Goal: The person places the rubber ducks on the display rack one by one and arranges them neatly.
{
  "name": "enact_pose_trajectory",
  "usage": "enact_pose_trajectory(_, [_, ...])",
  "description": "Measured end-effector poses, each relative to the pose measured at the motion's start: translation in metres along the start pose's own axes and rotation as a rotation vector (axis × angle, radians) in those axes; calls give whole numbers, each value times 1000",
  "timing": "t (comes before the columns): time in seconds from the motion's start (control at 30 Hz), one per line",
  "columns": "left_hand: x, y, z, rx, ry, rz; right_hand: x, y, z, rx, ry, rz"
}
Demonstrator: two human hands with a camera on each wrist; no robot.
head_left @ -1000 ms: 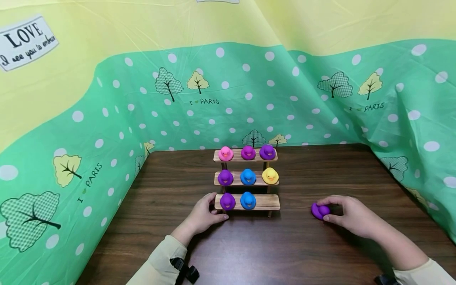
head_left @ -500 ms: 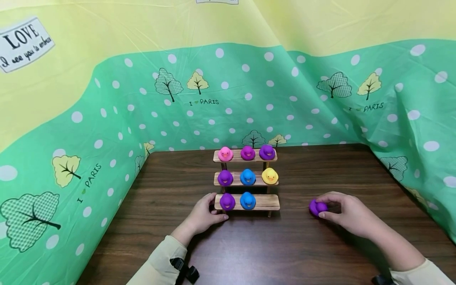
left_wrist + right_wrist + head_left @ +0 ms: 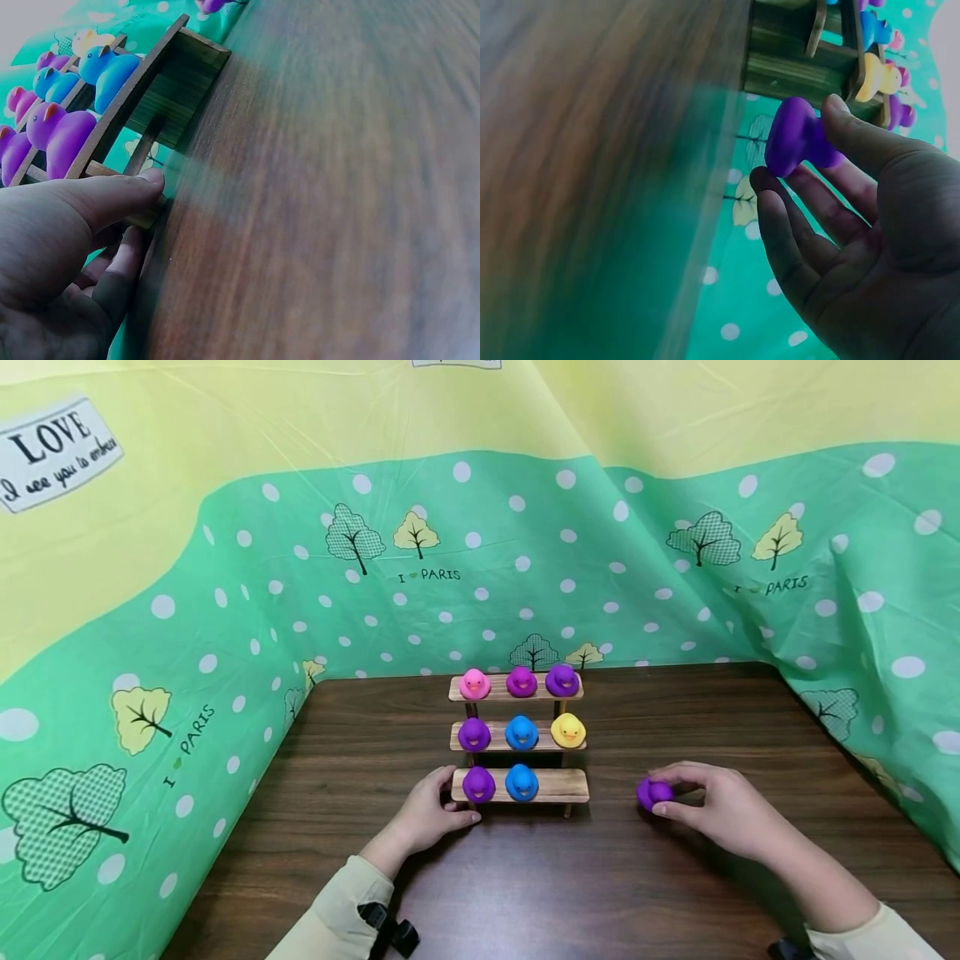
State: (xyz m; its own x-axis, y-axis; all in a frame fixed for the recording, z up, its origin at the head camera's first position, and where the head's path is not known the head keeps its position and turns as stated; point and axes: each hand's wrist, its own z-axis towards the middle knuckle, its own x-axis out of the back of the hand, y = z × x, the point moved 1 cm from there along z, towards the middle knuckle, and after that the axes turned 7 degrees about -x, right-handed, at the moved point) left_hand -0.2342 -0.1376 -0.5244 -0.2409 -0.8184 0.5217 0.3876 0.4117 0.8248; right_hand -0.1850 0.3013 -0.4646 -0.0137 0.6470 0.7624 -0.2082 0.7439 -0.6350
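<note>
Between the thumb and fingers of my right hand (image 3: pixel 720 806) is a purple rubber duck (image 3: pixel 655 793), right of the stand. The right wrist view shows this duck (image 3: pixel 791 139) tipped on its side, with the thumb (image 3: pixel 844 124) at its head end. My left hand (image 3: pixel 427 810) grips the lower left end of a three-tier wooden display stand (image 3: pixel 558 785). Its thumb (image 3: pixel 142 187) lies across the stand's end, fingers beneath. On the bottom tier sit a purple duck (image 3: pixel 478 785) and a blue duck (image 3: pixel 522 782), with bare wood to their right.
The middle tier carries a purple duck (image 3: pixel 474 735), a blue duck (image 3: pixel 522 732) and a yellow duck (image 3: pixel 568 731). Pink (image 3: pixel 475 683), magenta (image 3: pixel 522 681) and purple ducks (image 3: pixel 562 680) line the top one. A green and yellow cloth (image 3: pixel 420 610) surrounds the dark wooden table (image 3: pixel 525 893).
My right hand has moved left toward the stand, bringing the purple duck along; the duck has turned slightly. My left hand and the stand have stayed in place.
</note>
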Motion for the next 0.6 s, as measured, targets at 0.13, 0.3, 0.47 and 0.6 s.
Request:
enact_pose_trajectory(0.13, [0,1,0,5,-2,-5,-2,-10,2,-11,8,0])
enact_pose_trajectory(0.3, [0,1,0,4,-4,4,-8,-20,6,7,22,18])
enact_pose_trajectory(0.47, [0,2,0,3,-6,0,-13,-30,10,53,29,59])
enact_pose_trajectory(0.6, [1,1,0,-2,-3,-5,-14,-39,12,74,32,79])
